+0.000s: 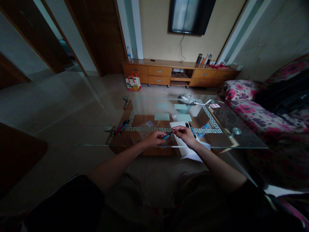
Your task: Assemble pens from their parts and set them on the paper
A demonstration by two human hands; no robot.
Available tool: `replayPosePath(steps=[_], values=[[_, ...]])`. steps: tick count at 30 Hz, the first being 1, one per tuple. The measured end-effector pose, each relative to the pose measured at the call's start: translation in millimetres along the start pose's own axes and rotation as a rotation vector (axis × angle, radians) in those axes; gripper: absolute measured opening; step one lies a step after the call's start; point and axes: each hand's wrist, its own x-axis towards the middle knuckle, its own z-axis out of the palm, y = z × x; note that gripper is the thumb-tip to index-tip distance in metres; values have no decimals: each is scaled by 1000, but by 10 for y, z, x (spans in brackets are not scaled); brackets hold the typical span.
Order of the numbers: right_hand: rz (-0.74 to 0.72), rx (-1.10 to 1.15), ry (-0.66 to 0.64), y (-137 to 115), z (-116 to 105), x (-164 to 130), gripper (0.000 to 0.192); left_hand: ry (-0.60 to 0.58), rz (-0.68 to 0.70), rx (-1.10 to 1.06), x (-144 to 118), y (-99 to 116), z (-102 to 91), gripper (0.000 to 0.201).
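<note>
Over glass surface (231, 129), your left hand (154, 139) and right hand (185, 133) fingers pinch blue pen (167, 136): light, stiff, slippery; grip mid-barrel.

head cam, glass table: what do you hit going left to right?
Bundle of pens → left hand → blue pen held between both hands → right hand → pens on the paper → round metal table fitting.

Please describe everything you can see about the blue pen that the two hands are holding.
The blue pen is slim, apparently plastic, with a blue body and a dark end. It lies almost level, tilted slightly, just above the glass table near the white paper. The left hand grips one end and the right hand pinches the other. Finer details are too small to tell.
</note>
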Motion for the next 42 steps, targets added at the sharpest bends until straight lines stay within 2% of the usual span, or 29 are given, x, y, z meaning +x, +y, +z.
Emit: replayPosePath(steps=[5, 12, 19, 27, 42], values=[[-4, -14, 5, 29, -16, 12, 39, 148, 54, 171, -2, -50, 1, 33], [-8, 12, 7, 77, -31, 31, 39, 154, 101, 230, -37, 23, 0, 29], [-20, -20, -32, 173, -56, 61, 38, 214, 171, 321, -27, 28, -10, 28], [-72, -145, -84, 175, -51, 63, 33, 186, 206, 470, -61, 105, -3, 27], [-197, -395, -76, 126, -3, 14, 22, 132, 276, 666, -71, 106, -44, 25]])
